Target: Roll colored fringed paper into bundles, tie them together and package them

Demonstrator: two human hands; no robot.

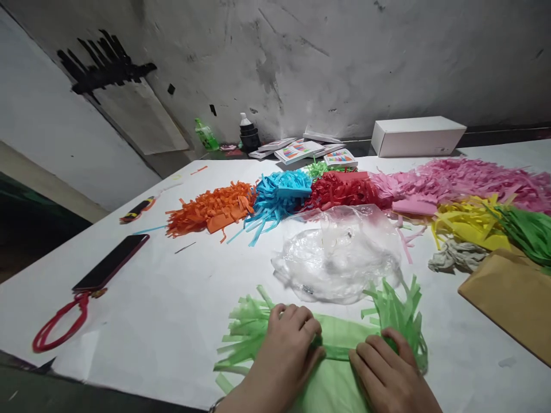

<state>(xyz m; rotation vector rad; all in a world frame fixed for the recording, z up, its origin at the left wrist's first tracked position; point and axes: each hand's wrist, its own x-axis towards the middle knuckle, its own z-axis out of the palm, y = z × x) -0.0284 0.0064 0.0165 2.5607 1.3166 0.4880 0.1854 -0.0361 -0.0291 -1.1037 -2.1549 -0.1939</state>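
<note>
Light green tissue paper (340, 390) with fringed strips at both ends lies at the near edge of the white-covered table. A folded, darker green band runs across it between my two hands. My left hand (290, 338) has its fingers curled over the left part of this band, beside the left fringe. On the other side, my right hand (385, 361) grips the band's right part with bent fingers, next to the right fringe. The parts of the paper under both palms are hidden. Just beyond the paper sits a crumpled clear plastic bag (340, 258).
Fringed paper bundles line the back: orange (215, 209), blue (282, 195), red (344, 189), pink (482, 180), yellow (473, 221). A phone (112, 263) with a red strap lies left. A brown envelope (512, 298) lies right. A white box (417, 136) stands by the wall.
</note>
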